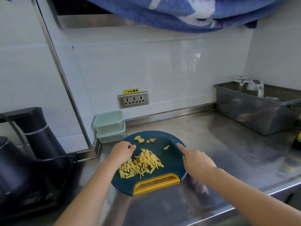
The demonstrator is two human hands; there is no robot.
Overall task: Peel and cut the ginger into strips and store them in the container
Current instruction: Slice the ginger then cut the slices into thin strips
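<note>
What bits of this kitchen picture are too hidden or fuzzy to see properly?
All in the head view:
- Left hand: its curled fingers hide whether it pinches any yellow ginger strips.
- Right hand: its back hides every finger but the forefinger.
- Grey plastic tub: the cloudy wall blurs what is inside, and the right edge cuts it off.
- Dark bottle: cut off by the right edge.
- Black kettle: cut off by the left edge.

A kitchen: steel desk (211,137) against white wall tiles (162,66), a kettle (254,87) in the grey tub (244,111) right of the socket strip (133,100).
</note>
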